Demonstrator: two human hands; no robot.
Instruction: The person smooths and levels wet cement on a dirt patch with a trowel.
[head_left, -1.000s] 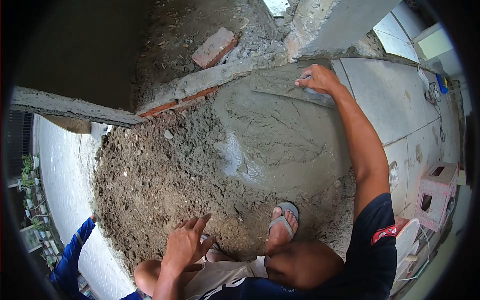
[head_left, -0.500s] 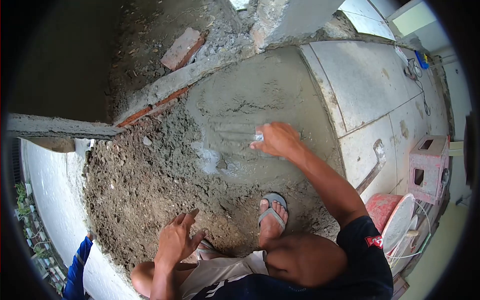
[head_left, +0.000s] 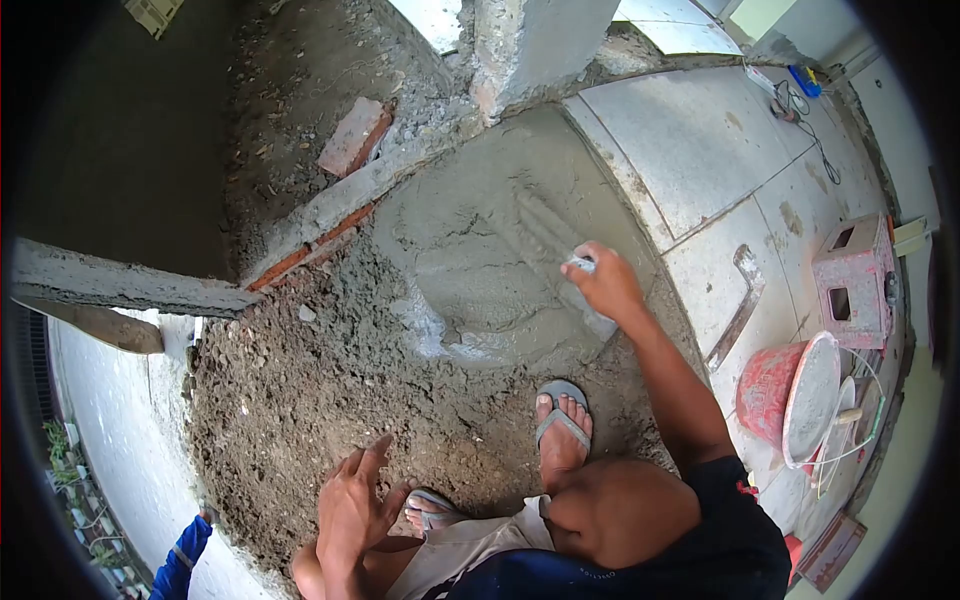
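My right hand is closed round the handle of a long trowel, whose mortar-smeared blade lies slanted on the wet grey cement. Ridges and a smoothed patch show in the cement left of the blade. Low in the view, my left hand hangs above my knee with its fingers apart, holding nothing. Below it and to its right are my sandalled feet on rough, damp soil.
A brick lies beyond the low concrete edge, by a pillar. Right are pale tiles, a metal square, a red bucket and a pink box. Another person's blue sleeve shows lower left.
My right hand has moved right with the trowel, which has turned from nearly level to slanted. The view has shifted slightly. My left hand keeps much the same pose.
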